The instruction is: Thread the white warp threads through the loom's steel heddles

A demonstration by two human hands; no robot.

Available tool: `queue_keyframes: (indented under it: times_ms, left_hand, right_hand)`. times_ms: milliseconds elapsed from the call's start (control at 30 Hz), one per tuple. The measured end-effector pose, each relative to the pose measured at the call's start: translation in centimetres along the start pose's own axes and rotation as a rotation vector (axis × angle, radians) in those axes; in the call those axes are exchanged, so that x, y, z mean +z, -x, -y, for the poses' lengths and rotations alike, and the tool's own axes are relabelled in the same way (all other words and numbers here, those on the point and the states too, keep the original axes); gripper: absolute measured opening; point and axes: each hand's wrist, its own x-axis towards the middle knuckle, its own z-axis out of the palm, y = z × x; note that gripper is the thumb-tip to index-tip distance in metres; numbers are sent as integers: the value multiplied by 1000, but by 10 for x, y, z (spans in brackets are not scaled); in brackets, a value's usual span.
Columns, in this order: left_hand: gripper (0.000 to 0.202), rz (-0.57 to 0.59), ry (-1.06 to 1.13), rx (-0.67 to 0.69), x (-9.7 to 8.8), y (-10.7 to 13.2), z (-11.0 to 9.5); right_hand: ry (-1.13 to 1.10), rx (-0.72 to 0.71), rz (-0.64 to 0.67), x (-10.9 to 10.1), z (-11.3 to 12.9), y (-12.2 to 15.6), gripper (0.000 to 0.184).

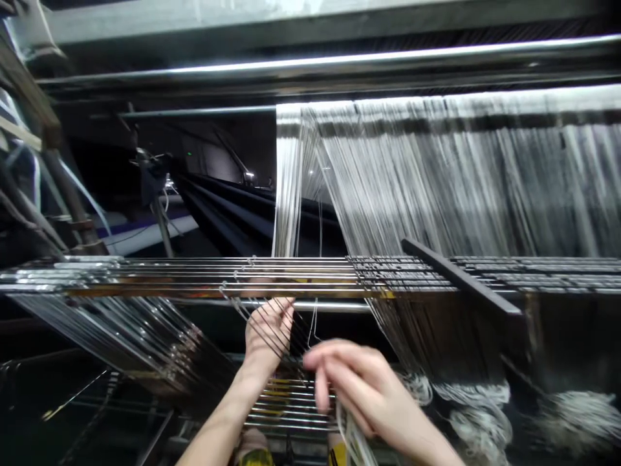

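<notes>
My left hand [269, 327] reaches up behind slanting dark heddle wires [264, 333], its fingers closed and partly hidden by the horizontal rods. A narrow bundle of white warp threads [287, 188] drops down to those fingers, which appear to grip it; the contact is hidden. To the right and lower, my right hand [361, 385] is slightly blurred, with fingers curled. White yarn [354, 433] hangs from under its palm, held by the curled fingers. A thin loose thread [314, 323] hangs just above its fingertips.
A wide sheet of white warp threads [436, 188] fills the right. Horizontal heddle rods [310, 275] cross the front, with a dark flat bar [460, 277] lying across them. More heddles [145, 330] are bunched left. Knotted yarn clumps [480, 424] hang lower right; a metal roller [330, 74] spans above.
</notes>
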Motion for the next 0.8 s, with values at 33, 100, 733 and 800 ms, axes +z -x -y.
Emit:
queue_keyframes:
  times_ms: [33, 100, 733, 800]
  left_hand:
    - [23, 12, -13, 30, 0, 0, 2]
    - [28, 17, -23, 77, 0, 2, 4]
    - [21, 3, -421, 198, -2, -6, 8]
    - [20, 57, -398, 212, 0, -6, 5]
  right_hand:
    - [-18, 41, -85, 3, -7, -15, 26]
    - [-11, 168, -264, 10, -20, -47, 24]
    - [16, 283, -264, -5, -61, -68, 35]
    - [30, 239, -228, -5, -61, -67, 34]
